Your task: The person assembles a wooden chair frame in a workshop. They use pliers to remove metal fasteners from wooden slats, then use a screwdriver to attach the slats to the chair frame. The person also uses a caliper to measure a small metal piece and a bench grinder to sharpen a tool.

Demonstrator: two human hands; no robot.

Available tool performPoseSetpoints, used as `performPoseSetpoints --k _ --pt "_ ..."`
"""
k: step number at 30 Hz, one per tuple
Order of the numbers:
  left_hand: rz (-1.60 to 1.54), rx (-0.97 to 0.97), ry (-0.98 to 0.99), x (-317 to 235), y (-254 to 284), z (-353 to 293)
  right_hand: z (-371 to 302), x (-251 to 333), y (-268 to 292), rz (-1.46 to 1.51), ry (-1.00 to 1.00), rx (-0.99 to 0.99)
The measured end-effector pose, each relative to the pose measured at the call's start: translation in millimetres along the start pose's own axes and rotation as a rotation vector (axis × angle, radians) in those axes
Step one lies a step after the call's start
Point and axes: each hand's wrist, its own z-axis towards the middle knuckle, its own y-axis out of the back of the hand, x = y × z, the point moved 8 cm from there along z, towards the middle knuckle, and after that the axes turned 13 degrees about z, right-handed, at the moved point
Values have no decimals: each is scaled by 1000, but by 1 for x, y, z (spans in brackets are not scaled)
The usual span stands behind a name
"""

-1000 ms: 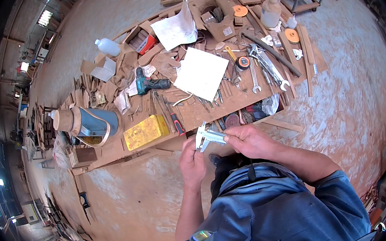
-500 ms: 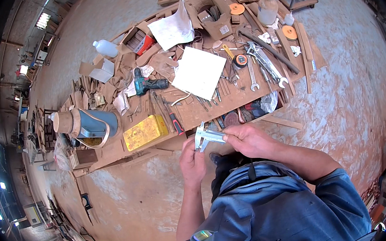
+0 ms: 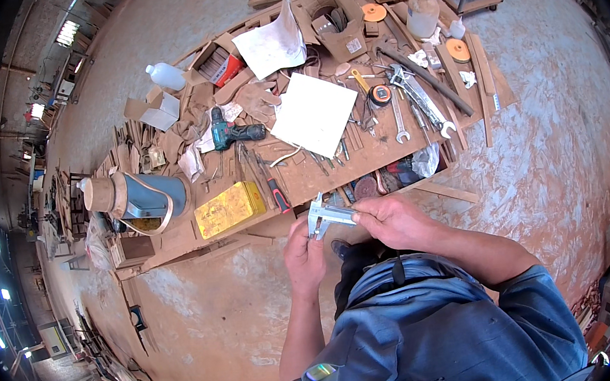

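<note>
Just in front of the table's near edge, I hold a silver vernier caliper (image 3: pixel 334 214) between my two hands. My right hand (image 3: pixel 399 223) is closed round the end of its beam, thumb on top. At the jaw end, my left hand (image 3: pixel 303 257) is closed, its thumb and fingers pinching by the lower jaws. Whether a small piece sits between the jaws cannot be made out. On the table behind lie a red-and-black handled tool (image 3: pixel 278 196) and a yellow box (image 3: pixel 230 209).
The cluttered wooden table (image 3: pixel 383 153) carries a cordless drill (image 3: pixel 232 129), white sheet (image 3: pixel 315 114), tape measure (image 3: pixel 380 95), wrench (image 3: pixel 399 121) and blue-grey jug (image 3: pixel 146 195). Below its edge, an open drawer holds tools and a clear plastic bag (image 3: pixel 426 162). A wood strip (image 3: pixel 447 192) juts out nearby.
</note>
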Motion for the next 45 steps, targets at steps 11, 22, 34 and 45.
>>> performPoseSetpoints --k 11,22,34,45 --pt "14 -16 -27 0 -1 6 5 1 3 12 -11 3" --pt "21 -29 6 0 -3 12 12 -11 3 -8 -50 3" --pt "74 -31 40 18 -4 5 16 -26 3 12 -99 49" --pt "168 1 33 24 -2 -10 21 -45 -5 -1 -96 162"
